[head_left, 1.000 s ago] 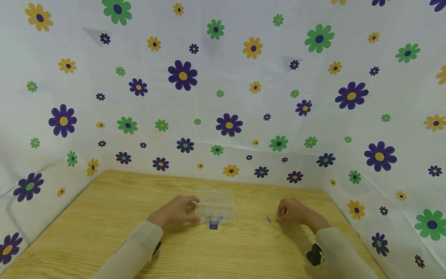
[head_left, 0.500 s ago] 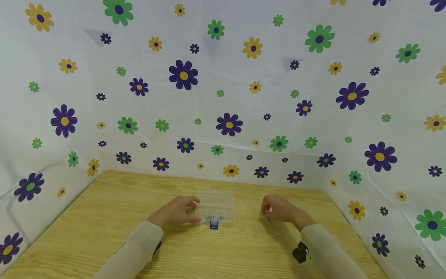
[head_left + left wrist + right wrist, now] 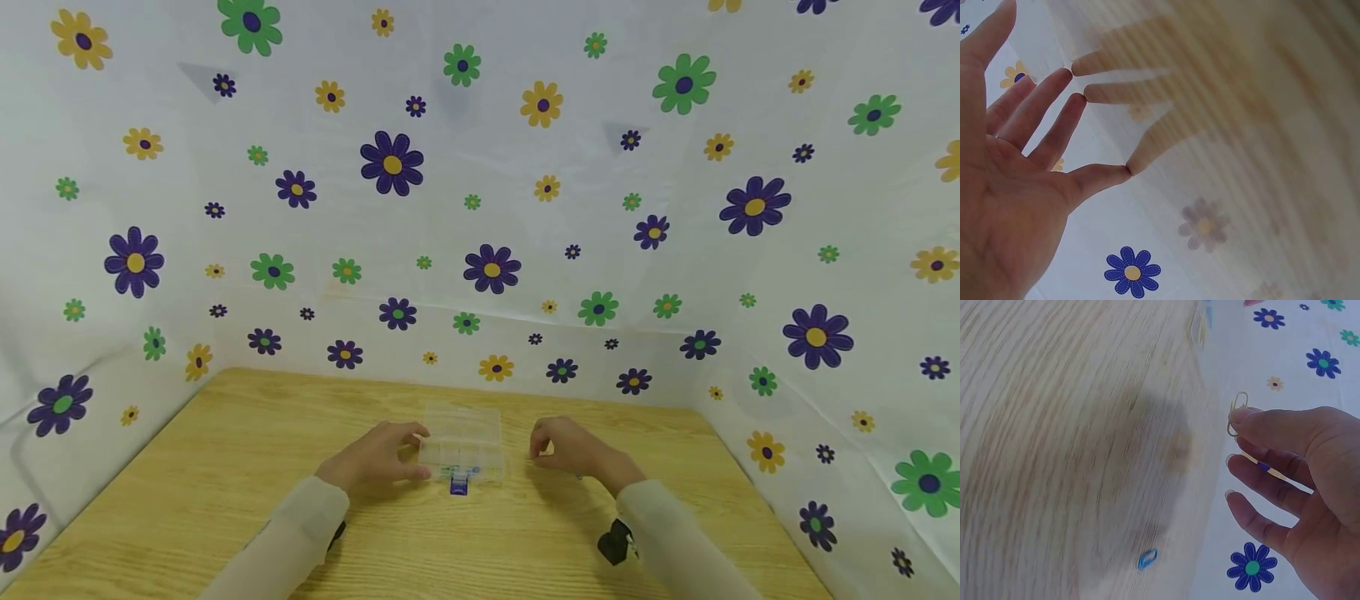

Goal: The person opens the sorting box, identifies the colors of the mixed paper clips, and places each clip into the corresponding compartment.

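Observation:
Between thumb and index finger my right hand pinches a yellow wire paper clip, held above the tabletop, to the right of a clear plastic box. The box lies with its lid folded back; small blue and green pieces show in its front part, and a blue latch sticks out in front. My left hand is at the box's left side, fingers spread, thumb right at the front corner. In the left wrist view, several left fingertips touch the glossy tabletop. A blue paper clip lies on the table below my right hand.
The wood-grain table is bordered at the back and sides by a white flowered sheet. A dark wrist-worn device hangs under the right forearm, close over the table.
My right hand has moved left toward the box with the yellow paper clip, passing over the blue one, which stays on the table. My left hand and the box have stayed in place.

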Demonstrator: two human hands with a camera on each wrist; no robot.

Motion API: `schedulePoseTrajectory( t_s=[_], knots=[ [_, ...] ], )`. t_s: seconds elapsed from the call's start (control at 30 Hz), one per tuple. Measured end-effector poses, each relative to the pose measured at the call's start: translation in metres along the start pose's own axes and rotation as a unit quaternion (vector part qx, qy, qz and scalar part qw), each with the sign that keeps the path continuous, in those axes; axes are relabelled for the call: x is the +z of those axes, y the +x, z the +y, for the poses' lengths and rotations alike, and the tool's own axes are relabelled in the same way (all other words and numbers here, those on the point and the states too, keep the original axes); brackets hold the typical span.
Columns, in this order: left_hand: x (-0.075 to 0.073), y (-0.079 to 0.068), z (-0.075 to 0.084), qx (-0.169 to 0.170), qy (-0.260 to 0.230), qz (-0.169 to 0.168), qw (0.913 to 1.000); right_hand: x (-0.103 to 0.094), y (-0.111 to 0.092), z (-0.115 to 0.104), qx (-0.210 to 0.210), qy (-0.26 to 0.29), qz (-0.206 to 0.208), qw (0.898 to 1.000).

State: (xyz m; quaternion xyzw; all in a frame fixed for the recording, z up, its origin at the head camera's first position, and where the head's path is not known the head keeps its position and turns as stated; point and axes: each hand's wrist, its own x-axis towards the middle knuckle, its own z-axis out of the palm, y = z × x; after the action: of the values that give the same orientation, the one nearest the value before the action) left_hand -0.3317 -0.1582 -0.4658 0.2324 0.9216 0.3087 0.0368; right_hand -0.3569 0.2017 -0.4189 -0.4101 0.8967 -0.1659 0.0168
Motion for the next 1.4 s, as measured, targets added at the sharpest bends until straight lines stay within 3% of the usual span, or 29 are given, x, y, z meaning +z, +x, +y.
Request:
schedulePoseTrajectory(
  t_s=[0.23,0.6,0.87,1.4],
  knots=[
    [0.001,0.0,-0.001,0.001,-0.006,0.0,1.0,0.008,0.014,-0.01,-0.006,0.005,0.001,1.0],
    [0.001,0.0,-0.001,0.012,-0.011,-0.001,0.9999,0.018,0.028,-0.025,0.027,0.032,-0.003,0.999],
    [0.0,0.001,-0.001,0.01,-0.008,0.001,0.9999,0.023,0.035,-0.028,0.015,0.034,-0.008,0.999],
    [-0.001,0.001,0.0,0.01,-0.012,-0.001,0.9999,0.007,0.018,-0.016,0.015,0.024,-0.001,1.0]
  ],
)
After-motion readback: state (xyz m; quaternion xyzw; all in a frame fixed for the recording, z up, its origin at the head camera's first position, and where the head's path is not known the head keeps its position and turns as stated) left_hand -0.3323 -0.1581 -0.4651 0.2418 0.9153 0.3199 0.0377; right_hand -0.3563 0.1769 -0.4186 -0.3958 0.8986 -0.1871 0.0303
